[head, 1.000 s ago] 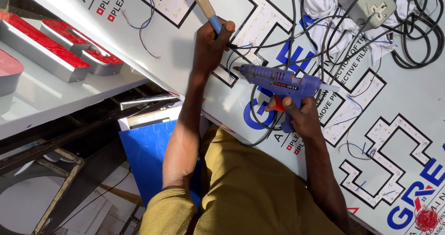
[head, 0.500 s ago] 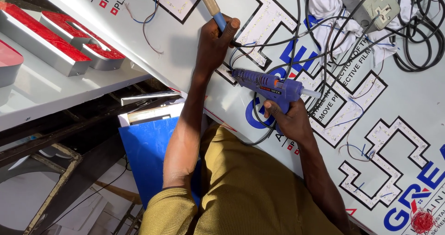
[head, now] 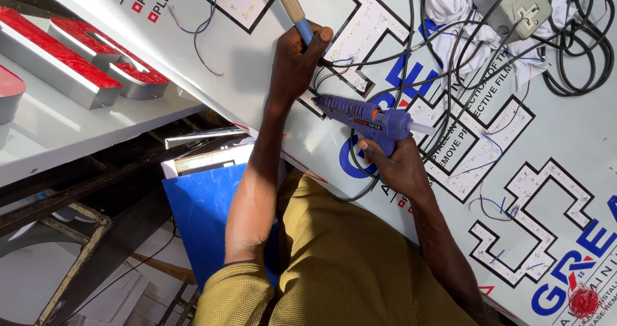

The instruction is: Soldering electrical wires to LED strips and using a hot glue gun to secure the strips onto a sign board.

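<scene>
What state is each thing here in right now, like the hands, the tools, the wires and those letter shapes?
Left hand: closed around the blue-handled tool.
Blue-handled tool: held, tip hidden under the hand.
Right hand: gripping the glue gun.
Glue gun: held level, nozzle near the left hand.
White panel: lying flat, protective film on.
Black cables: loosely coiled.
Red letters: lying face up.

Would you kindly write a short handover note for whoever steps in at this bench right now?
Left hand: closed round the blue-and-tan tool handle, pressed down at a letter outline.
Right hand: gripping the blue glue gun, nozzle aimed toward the left hand's spot.
White sign panel: letter outlines hold light strips; loose wires lie about.
Done: strips sit in the visible outlines.
Left: cannot tell how much gluing remains.
Red channel letters lie apart on the left shelf; power strip at the top.
</scene>
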